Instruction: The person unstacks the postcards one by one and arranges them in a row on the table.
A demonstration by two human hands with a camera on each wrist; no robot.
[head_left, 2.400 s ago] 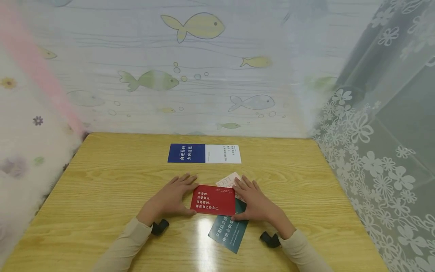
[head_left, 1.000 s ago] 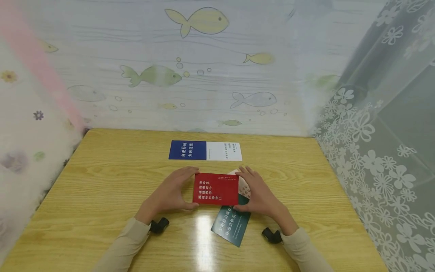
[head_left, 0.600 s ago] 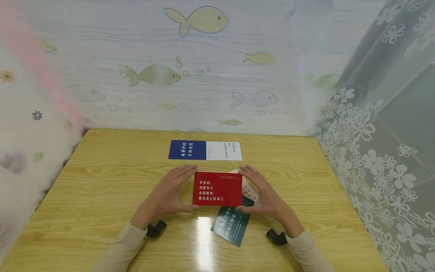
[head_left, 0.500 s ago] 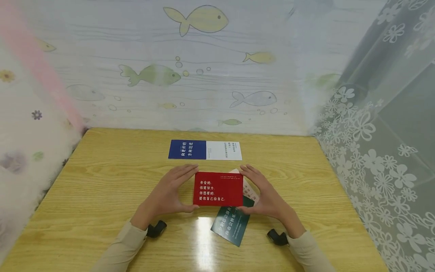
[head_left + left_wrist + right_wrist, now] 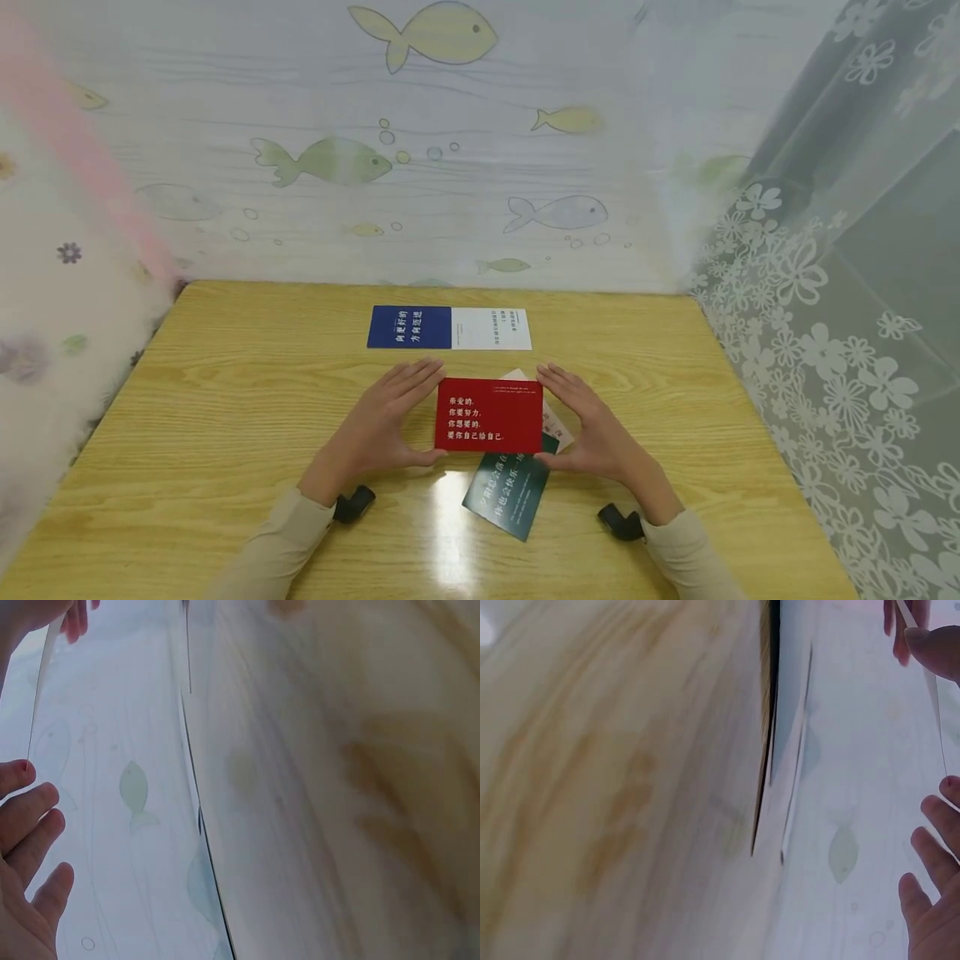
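A red card (image 5: 489, 415) with white writing is held up over the table, its printed face toward the head camera. My left hand (image 5: 375, 421) pinches its left end, thumb at the lower edge and fingertips at the upper edge. At the right end, my right hand (image 5: 603, 437) grips it the same way. Both wrist views show the card (image 5: 43, 682) nearly edge-on between thumb and fingers, raised off the tabletop. Beneath it lie a dark green card (image 5: 510, 498) and a pale card with reddish print (image 5: 557, 423), both partly covered by the red card in the head view.
Farther back on the wooden table (image 5: 247, 375), a blue card (image 5: 409, 327) and a white card (image 5: 491, 328) lie side by side. A fish-print curtain (image 5: 450, 192) hangs behind the table's far edge. Black wrist cameras (image 5: 621, 523) sit at both cuffs.
The red card has risen from over the green and pale cards and shifted slightly right, both hands moving with it. The pale card now lies turned farther to the right. The blue and white cards stay put.
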